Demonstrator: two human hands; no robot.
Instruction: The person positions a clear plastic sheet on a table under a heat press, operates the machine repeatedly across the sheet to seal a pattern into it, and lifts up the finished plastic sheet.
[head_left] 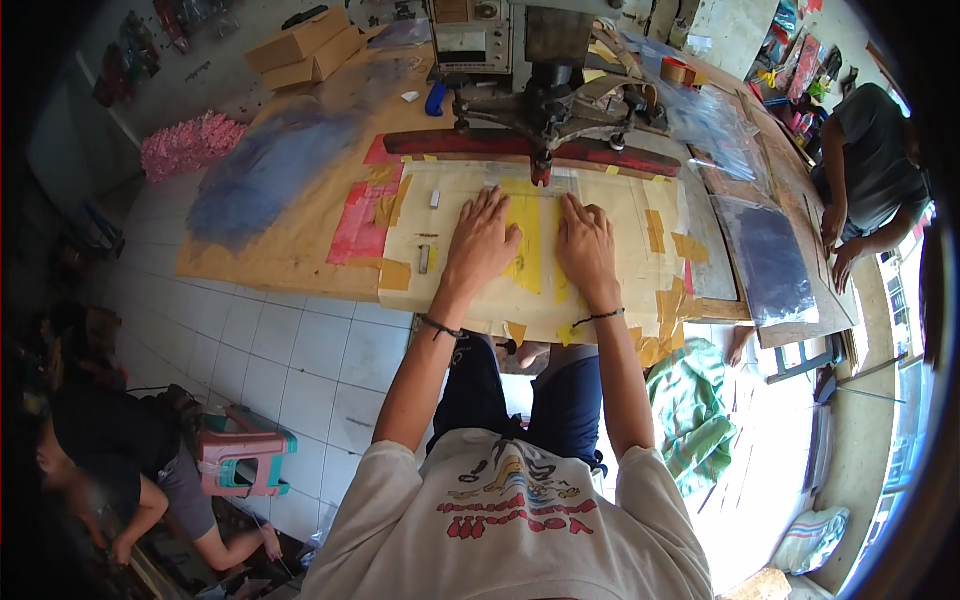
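Note:
Both palms face down on a taped board [460,300] covered in pale paper. My left hand [483,240] lies just left of a yellow strip [525,240], its fingers extended toward the machine. On the strip's other side, my right hand [588,250] rests with its fingers slightly bent and apart. Clear plastic seems to lie at the fingertips, though its edges are hard to make out. Beyond the hands stands a machine head [555,110] with a long red bar [450,143]. Left of my left hand are a small white block [435,199] and a small metal piece [424,259].
Dark plastic film [290,170] covers the table's left part. A blue object [436,98] lies near the control box [472,45]. Plastic sheets [765,260] lie at right, beside a person [870,170]. Another person [130,460] sits low at left near a pink stool [245,460].

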